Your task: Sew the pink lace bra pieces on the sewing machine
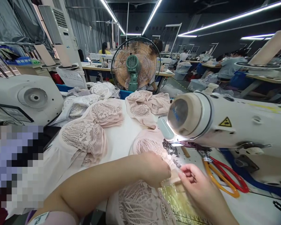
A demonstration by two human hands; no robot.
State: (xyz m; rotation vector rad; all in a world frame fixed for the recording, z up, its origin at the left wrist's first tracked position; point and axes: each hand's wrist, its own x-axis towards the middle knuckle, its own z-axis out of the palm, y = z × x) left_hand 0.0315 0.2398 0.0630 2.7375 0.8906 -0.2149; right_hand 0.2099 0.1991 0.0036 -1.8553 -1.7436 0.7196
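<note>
A pale pink lace bra [145,203] lies across the table edge under my arms, one lace cup towards me and another beyond my left wrist. My left hand [154,168] is closed over the fabric close to the needle area of the sewing machine [224,122]. Its fingertips are hidden behind the knuckles. Just right of it, my right hand [196,181] pinches the bra's edge between thumb and curled fingers. Beside my right hand rest scissors with orange [219,178] and red handles.
More pink lace bras [81,137] are piled on the left, with white ones [81,101] behind. A second machine head [25,98] stands at far left. A large green fan [135,64] faces the table. Several people sit at machines in the background.
</note>
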